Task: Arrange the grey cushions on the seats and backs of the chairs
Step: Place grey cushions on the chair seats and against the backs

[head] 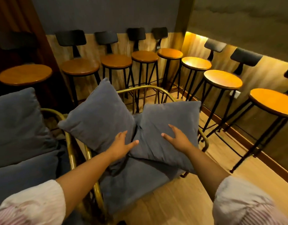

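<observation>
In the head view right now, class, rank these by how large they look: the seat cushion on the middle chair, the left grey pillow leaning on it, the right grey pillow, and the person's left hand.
1. seat cushion, partly covered
2. left grey pillow and right grey pillow: alike, unranked
3. left hand, smallest
</observation>
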Available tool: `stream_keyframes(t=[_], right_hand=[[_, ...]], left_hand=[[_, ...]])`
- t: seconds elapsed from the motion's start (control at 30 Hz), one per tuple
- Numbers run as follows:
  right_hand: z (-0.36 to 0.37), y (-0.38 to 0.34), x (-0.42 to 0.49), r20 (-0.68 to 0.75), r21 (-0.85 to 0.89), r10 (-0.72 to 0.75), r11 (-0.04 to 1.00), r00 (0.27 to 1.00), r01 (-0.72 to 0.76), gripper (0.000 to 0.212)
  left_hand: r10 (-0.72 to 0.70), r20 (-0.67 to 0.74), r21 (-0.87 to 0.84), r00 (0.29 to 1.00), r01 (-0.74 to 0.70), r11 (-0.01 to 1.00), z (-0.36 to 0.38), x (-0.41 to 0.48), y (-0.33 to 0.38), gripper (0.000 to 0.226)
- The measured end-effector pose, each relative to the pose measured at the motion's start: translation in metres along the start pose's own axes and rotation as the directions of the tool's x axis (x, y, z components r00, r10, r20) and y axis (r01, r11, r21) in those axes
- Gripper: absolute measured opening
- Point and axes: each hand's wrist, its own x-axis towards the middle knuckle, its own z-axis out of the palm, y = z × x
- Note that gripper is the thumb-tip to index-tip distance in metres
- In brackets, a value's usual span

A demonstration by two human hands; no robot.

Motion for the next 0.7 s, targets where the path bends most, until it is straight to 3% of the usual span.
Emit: stream_keyframes(t=[0.3,0.47,0.63,0.7], right_hand=[[0.038,-0.052,0.147,0.176,0.054,-0.097,0.995,0.98,0.089,0.075],[0.051,-0.084,0.214,0.278,0.037,-0.171,0.985,0.945,0.168,0.074],[0.071,-0.111,0.285,0.408,0.024,-0.256,0.963,0.876,0.27,0.07],[0.077,-0.118,0.314,0.479,0.033,-0.282,0.952,0.831,0.304,0.072]], left_hand=[[-0.123,-0.254,-0.032,0.959,0.119,0.992,-0.062,0.102,-0.025,0.086],[-0.213,-0.396,-0.051,0.893,0.21,0.976,-0.081,0.124,-0.036,0.089],[-0.33,-0.58,-0.168,0.744,0.287,0.943,-0.081,0.136,-0.043,0.088],[-0.421,-0.647,-0.299,0.635,0.296,0.907,-0.073,0.138,-0.043,0.091]])
